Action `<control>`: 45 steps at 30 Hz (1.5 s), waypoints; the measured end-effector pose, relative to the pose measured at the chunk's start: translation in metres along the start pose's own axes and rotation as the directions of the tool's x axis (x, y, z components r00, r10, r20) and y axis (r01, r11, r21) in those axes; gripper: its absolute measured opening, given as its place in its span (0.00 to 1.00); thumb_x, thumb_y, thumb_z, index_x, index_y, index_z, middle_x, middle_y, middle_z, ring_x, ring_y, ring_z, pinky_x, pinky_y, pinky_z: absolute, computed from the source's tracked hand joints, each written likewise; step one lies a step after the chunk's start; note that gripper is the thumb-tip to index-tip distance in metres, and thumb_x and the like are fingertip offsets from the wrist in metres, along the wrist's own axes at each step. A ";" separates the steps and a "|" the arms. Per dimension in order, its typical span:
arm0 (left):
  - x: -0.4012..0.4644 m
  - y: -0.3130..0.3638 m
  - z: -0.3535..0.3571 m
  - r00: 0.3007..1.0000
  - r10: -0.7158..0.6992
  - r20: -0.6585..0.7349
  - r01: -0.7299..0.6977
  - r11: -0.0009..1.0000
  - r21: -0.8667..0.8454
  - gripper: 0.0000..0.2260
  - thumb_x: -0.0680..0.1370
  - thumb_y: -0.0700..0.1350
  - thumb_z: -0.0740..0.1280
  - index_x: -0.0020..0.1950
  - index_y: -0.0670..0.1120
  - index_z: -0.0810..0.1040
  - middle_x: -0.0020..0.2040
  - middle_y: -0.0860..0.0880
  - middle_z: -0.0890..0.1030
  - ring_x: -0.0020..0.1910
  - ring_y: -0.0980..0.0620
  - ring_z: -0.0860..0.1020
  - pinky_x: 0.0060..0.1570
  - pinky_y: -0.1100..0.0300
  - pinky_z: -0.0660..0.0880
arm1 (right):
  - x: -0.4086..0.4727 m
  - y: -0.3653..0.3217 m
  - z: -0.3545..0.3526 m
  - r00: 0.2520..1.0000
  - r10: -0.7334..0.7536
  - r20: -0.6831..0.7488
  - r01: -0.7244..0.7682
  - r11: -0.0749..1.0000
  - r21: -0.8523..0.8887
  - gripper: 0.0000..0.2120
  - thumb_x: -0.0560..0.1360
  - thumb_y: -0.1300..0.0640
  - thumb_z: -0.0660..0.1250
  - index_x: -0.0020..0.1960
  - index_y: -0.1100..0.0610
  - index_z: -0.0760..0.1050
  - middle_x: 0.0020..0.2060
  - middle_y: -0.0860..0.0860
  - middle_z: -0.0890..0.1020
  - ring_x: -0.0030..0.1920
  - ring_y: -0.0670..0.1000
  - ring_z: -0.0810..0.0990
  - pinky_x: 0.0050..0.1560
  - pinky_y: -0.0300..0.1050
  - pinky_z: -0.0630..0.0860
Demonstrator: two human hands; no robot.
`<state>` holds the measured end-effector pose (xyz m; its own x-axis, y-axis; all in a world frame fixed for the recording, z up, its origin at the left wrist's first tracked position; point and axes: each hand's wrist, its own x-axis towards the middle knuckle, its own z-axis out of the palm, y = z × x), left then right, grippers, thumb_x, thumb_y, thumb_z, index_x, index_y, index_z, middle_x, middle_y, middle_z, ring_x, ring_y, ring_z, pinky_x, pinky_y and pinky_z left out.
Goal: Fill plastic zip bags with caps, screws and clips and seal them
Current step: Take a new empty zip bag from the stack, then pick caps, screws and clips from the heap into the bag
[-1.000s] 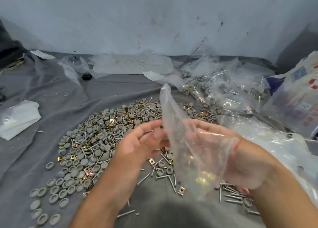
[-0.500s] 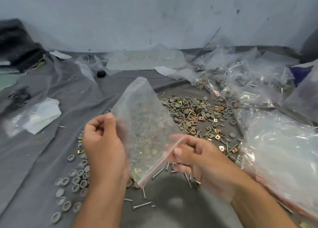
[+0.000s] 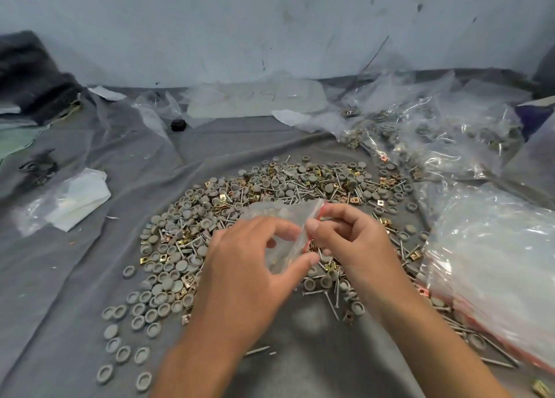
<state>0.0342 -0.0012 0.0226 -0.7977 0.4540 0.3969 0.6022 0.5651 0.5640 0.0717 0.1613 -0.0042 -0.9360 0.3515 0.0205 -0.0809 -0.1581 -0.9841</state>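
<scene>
Both my forearms reach in from the near edge and meet at the middle. My left hand (image 3: 246,265) is back-up, thumb stretched toward the right, fingers curled, pinching the zip bag (image 3: 282,232) between thumb and fingertips. My right hand (image 3: 351,238) faces it, fingers bent, thumb and forefinger pinching the same bag at its red-striped mouth. My two thumbs nearly touch.
</scene>
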 end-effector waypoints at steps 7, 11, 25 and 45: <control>0.004 -0.013 -0.007 0.993 -0.119 -0.023 0.111 0.968 -0.224 0.05 0.74 0.48 0.76 0.46 0.57 0.83 0.39 0.64 0.83 0.39 0.64 0.82 0.38 0.73 0.74 | 0.000 -0.004 -0.008 1.000 -0.031 0.007 0.031 0.982 -0.189 0.15 0.69 0.47 0.76 0.53 0.50 0.79 0.39 0.51 0.87 0.39 0.48 0.85 0.43 0.45 0.80; 0.007 -0.015 -0.007 0.970 -0.116 -0.211 0.102 0.992 -0.078 0.11 0.77 0.44 0.73 0.46 0.57 0.73 0.40 0.62 0.80 0.43 0.66 0.80 0.41 0.76 0.71 | -0.002 -0.001 -0.013 0.999 -0.033 0.027 0.040 0.930 -0.364 0.11 0.74 0.52 0.77 0.51 0.47 0.76 0.37 0.47 0.86 0.35 0.47 0.82 0.35 0.40 0.77; 0.008 -0.013 0.007 0.995 -0.050 -0.087 0.058 0.994 0.092 0.13 0.77 0.34 0.69 0.57 0.48 0.85 0.55 0.54 0.83 0.56 0.57 0.79 0.63 0.63 0.71 | -0.001 0.022 -0.029 0.915 0.082 0.394 0.364 0.252 -0.897 0.16 0.76 0.37 0.69 0.62 0.37 0.75 0.56 0.38 0.74 0.58 0.45 0.71 0.60 0.45 0.71; 0.010 -0.018 0.013 0.978 -0.155 0.141 0.144 0.986 0.089 0.26 0.69 0.48 0.80 0.65 0.56 0.78 0.54 0.64 0.74 0.45 0.68 0.73 0.49 0.81 0.63 | 0.003 0.011 -0.033 0.955 -0.162 0.250 0.297 0.579 -0.759 0.08 0.84 0.54 0.60 0.57 0.44 0.77 0.49 0.36 0.77 0.52 0.39 0.76 0.48 0.28 0.68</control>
<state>0.0160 0.0025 0.0068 -0.8690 0.4535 0.1979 0.4816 0.6836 0.5484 0.0791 0.1917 -0.0207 -0.9659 0.1306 0.2234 -0.0650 0.7133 -0.6979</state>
